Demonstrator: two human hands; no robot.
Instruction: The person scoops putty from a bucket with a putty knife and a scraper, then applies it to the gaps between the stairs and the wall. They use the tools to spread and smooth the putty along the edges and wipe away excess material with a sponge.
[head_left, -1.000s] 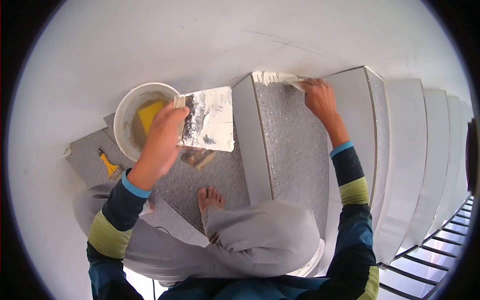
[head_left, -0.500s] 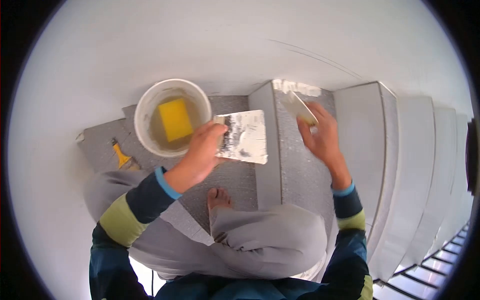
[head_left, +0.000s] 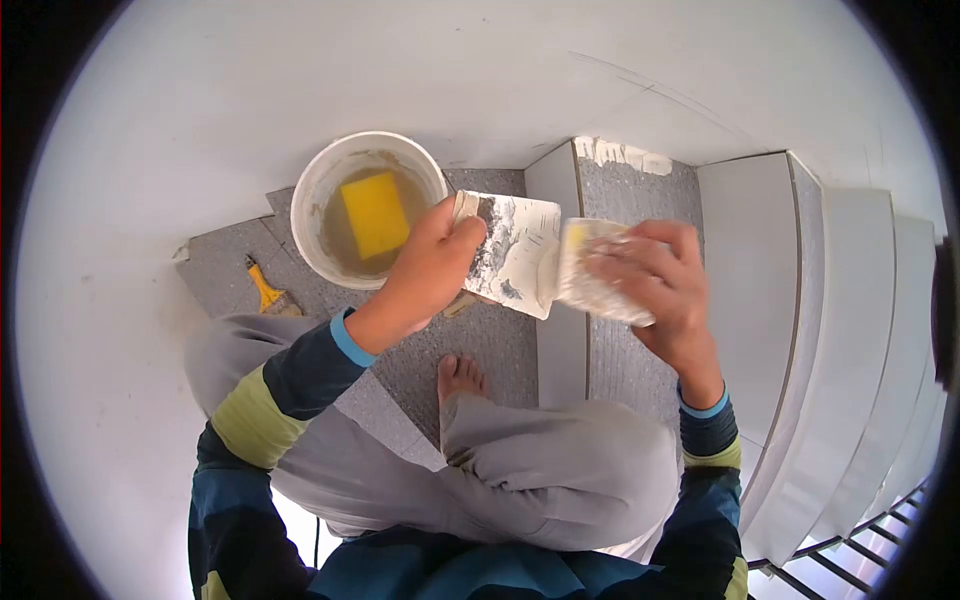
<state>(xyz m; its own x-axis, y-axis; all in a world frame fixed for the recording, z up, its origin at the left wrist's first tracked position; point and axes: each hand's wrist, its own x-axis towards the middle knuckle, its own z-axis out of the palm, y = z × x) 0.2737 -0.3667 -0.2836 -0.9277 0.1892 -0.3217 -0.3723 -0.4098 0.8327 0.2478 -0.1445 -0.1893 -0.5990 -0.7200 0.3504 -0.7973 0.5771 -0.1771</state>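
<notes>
My left hand (head_left: 428, 262) is closed round the end of a wide putty knife (head_left: 527, 240), its blade coated with white putty and grey smears. In my right hand (head_left: 668, 290) is a second flat scraper (head_left: 580, 285), also whitened with putty and somewhat blurred by motion. The right scraper's edge meets the outer edge of the left blade, or lies very close to it, above the stair step. A strip of white putty (head_left: 625, 156) runs along the back of that step where it joins the wall.
A white bucket (head_left: 305, 225) of cloudy water with a yellow sponge (head_left: 375, 214) stands left, against the wall (head_left: 300, 80). A yellow-handled paintbrush (head_left: 266, 288) lies on grey tile beside it. Steps (head_left: 750, 280) rise to the right, with a black railing (head_left: 850, 545) lower right. My bare foot (head_left: 462, 378) is below.
My right hand has swung left from above the step, bringing its scraper to the left putty knife's blade. The view has shifted slightly, so the bucket and steps appear further right.
</notes>
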